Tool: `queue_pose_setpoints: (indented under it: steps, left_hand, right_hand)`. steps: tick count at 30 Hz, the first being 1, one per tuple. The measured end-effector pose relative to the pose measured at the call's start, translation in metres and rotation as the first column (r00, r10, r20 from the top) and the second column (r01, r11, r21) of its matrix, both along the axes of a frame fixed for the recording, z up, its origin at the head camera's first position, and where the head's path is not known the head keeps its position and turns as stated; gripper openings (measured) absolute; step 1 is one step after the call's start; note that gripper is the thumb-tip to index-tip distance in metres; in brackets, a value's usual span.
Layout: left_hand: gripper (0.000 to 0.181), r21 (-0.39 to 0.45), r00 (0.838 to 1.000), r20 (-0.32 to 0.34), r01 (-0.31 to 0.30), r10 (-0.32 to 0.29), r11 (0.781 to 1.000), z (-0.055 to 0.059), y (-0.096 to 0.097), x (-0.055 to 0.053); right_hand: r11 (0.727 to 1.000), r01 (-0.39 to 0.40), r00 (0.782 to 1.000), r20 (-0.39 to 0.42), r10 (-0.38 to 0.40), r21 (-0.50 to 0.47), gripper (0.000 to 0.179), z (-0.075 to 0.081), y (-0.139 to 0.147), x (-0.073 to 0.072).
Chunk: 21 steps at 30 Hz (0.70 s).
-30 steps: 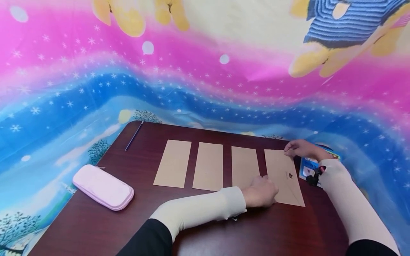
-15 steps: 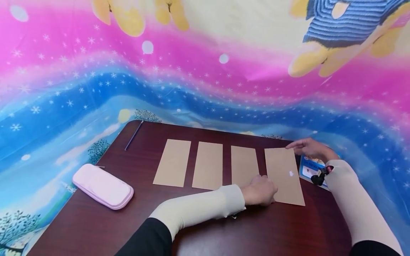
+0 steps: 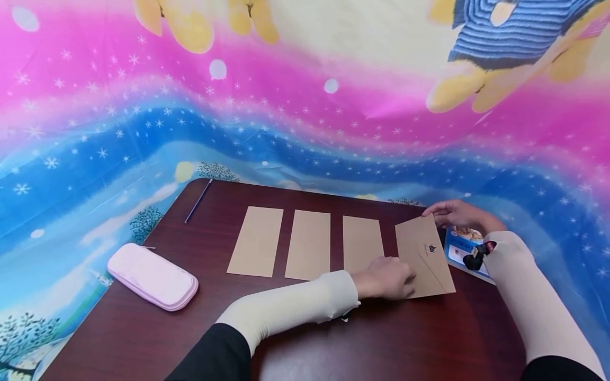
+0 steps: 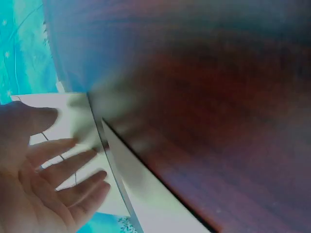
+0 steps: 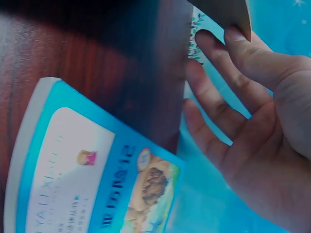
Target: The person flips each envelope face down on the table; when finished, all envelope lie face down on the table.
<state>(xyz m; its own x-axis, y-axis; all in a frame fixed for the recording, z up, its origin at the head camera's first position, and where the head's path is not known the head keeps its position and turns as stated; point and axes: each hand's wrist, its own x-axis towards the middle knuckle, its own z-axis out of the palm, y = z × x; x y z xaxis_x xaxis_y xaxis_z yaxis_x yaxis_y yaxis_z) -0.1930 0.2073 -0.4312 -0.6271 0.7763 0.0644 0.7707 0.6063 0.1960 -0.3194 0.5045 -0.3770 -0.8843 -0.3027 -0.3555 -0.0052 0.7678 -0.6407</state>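
Observation:
A brown paper envelope (image 3: pixel 424 254) with a small dark crown print and a diagonal flap seam stands tilted at the right end of a row. My right hand (image 3: pixel 455 212) pinches its far right corner; in the right wrist view the thumb (image 5: pixel 243 41) lies on that corner, other fingers spread. At the envelope's lower left edge is my left hand (image 3: pixel 387 278). Its fingers (image 4: pixel 80 167) look loosely extended in the left wrist view, overlapping the envelope's seamed face. Flat to the left lie three more brown envelopes, one (image 3: pixel 362 238) partly behind the left hand.
A blue-covered book (image 5: pixel 102 160) lies beneath the right wrist. On the left of the dark red table (image 3: pixel 310 338) are a pink pencil case (image 3: pixel 152 276) and a thin dark pencil (image 3: pixel 198 201). A printed cloth (image 3: pixel 286 106) hangs behind the table.
The rightmost envelope, flat before, is now tilted, its near edge further back. The right hand let go of its top edge, moved right, then took its corner. The left hand shifted slightly.

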Motion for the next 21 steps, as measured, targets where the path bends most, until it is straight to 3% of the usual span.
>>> queue_pose_setpoints:
  steps: [5,11,14,21]
  left_hand:
    - [0.047,0.201,0.982,0.188,-0.014,-0.025,0.980,0.011,0.002,-0.002]
    - [0.047,0.254,0.937,0.349,-0.127,0.031,0.959,0.029,0.005,-0.001]
    - [0.048,0.269,0.918,0.394,-0.156,0.039,0.950,0.035,0.006,-0.001]
    - [0.048,0.237,0.898,0.430,-0.207,0.088,0.949,0.045,0.008,-0.002]
  right_hand:
    - [0.999,-0.030,0.999,0.040,0.030,-0.022,0.038,0.008,-0.007,-0.005]
    - [0.998,-0.058,0.997,0.046,0.059,-0.017,0.035,0.018,-0.016,-0.009]
    - [0.998,-0.065,0.996,0.059,0.064,0.010,0.034,0.021,-0.019,-0.011]
    - [0.997,-0.072,0.994,0.082,0.070,0.025,0.040,0.023,-0.027,-0.011]
